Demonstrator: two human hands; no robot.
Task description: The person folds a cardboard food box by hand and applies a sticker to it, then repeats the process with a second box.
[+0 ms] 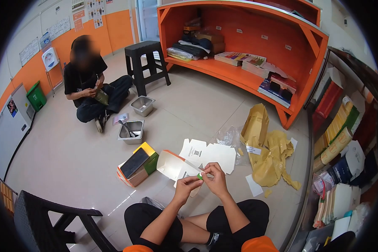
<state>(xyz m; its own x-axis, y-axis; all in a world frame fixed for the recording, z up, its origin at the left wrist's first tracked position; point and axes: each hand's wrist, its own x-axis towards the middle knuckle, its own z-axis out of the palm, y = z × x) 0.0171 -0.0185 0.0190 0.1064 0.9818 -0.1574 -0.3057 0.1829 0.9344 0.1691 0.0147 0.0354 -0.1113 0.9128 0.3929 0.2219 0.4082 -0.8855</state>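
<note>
My left hand (187, 185) and my right hand (214, 179) meet in front of my crossed legs, with fingers pinched together. Between the fingertips is a small green-and-white piece (200, 176), perhaps a sticker; its exact kind is too small to tell. Just beyond my hands, partly behind them, lies an open white carton with orange edges (171, 164). Flat on the floor behind it is an unfolded white carton (214, 154) with a printed code. To the left, a dark phone (135, 162) rests on top of a green, yellow and orange box (150, 165).
Torn brown wrapping paper (266, 164) and clear plastic (229, 137) lie to the right. Two metal pans (137, 137) stand ahead, near a seated person (86, 80) handling something green. Black stools (145, 52), an orange shelf (235, 69) and a crowded rack (344, 168) surround the floor.
</note>
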